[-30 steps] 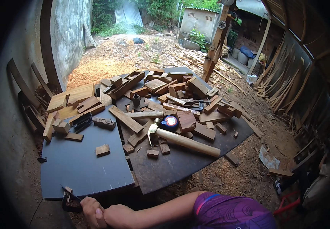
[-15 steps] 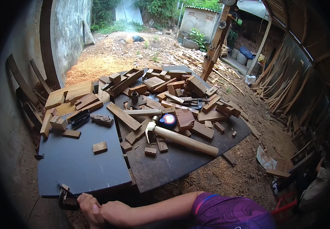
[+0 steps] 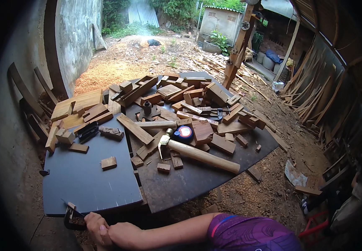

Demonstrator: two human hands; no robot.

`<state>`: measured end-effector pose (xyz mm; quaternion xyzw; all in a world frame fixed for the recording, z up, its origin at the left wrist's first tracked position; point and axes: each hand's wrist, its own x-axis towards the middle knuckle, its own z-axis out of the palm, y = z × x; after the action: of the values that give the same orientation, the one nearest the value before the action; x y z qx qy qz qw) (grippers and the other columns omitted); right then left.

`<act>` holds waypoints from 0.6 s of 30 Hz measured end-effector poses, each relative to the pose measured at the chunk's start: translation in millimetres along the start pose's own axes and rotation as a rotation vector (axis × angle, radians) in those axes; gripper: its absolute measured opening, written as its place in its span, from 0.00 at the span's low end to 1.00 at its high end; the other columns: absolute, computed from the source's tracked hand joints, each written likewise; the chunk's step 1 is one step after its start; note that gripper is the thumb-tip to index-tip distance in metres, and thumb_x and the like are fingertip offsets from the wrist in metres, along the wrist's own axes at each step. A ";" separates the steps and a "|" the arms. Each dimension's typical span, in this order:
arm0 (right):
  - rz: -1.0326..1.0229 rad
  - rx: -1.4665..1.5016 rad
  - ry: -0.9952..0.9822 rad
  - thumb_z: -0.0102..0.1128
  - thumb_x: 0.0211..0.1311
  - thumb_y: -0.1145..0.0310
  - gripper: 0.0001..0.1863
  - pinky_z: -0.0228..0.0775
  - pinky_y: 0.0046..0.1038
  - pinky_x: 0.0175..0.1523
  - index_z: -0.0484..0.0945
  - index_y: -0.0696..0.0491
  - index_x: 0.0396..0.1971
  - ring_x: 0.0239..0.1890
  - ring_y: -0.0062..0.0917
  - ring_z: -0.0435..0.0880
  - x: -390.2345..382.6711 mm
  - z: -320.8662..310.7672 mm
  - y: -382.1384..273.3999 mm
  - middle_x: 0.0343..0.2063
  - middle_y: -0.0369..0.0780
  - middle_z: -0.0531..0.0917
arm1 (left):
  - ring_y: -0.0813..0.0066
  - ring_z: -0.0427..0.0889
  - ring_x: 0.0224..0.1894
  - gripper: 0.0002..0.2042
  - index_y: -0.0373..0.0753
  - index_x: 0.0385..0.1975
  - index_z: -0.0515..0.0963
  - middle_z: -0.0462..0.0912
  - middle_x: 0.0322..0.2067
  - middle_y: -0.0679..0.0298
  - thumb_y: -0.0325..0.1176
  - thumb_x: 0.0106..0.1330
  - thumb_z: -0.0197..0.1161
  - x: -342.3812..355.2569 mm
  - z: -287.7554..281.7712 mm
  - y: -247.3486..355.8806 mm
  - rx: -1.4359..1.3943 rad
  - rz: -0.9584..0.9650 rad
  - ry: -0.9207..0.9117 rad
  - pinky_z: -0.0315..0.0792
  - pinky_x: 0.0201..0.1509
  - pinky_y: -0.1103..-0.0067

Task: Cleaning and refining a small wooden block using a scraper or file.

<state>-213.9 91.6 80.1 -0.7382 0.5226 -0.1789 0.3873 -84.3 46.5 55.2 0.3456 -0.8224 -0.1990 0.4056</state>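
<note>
At the table's near left corner, my left hand (image 3: 95, 225) and my right hand (image 3: 122, 234) are closed together, one against the other. From the fingers a thin, dark, narrow-bladed tool (image 3: 77, 211) points up and left; its handle is hidden in my grip, so its kind does not show. The blade lies across a small pale piece of wood (image 3: 71, 205) at the table edge. Right there sits a black C-clamp (image 3: 69, 221), its frame hanging below the dark tabletop (image 3: 89, 184). My right forearm, in a purple sleeve, reaches in from the right.
A claw hammer (image 3: 202, 154) lies on the brown board, beside a round blue tape measure (image 3: 184, 132). Wooden blocks and offcuts are heaped behind them. One small block (image 3: 109, 163) rests alone on the dark top. A wooden post (image 3: 235, 54) stands beyond; a person sits at far right.
The whole view has shifted slightly. Both hands and the blade stay at the clamp in nearly the same place, with little visible movement.
</note>
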 end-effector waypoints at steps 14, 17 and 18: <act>-0.043 -0.080 -0.080 0.47 0.63 0.67 0.14 0.80 0.39 0.38 0.77 0.62 0.38 0.33 0.42 0.87 3.4 -16.6 -9.9 0.28 0.50 0.85 | 0.59 0.60 0.26 0.20 0.36 0.15 0.59 0.58 0.18 0.55 0.47 0.61 0.41 -5.0 -5.2 -10.9 -0.003 -0.003 0.113 0.57 0.37 0.65; -0.072 -0.067 0.010 0.48 0.60 0.68 0.13 0.80 0.40 0.36 0.78 0.61 0.30 0.31 0.43 0.86 19.4 0.3 -1.4 0.26 0.50 0.85 | 0.57 0.60 0.26 0.21 0.35 0.15 0.58 0.58 0.18 0.55 0.48 0.59 0.40 0.8 -6.6 -19.0 0.054 0.016 0.043 0.57 0.37 0.64; -0.133 -0.109 0.022 0.51 0.57 0.69 0.11 0.79 0.41 0.34 0.78 0.60 0.25 0.30 0.45 0.86 39.9 9.3 6.4 0.24 0.51 0.84 | 0.59 0.62 0.26 0.20 0.36 0.14 0.58 0.59 0.17 0.55 0.47 0.60 0.42 5.6 -9.0 -30.7 0.076 -0.010 0.091 0.57 0.38 0.65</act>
<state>-196.2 57.9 63.7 -0.7892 0.4859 -0.1835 0.3279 -66.9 21.0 44.8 0.3736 -0.8084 -0.1536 0.4282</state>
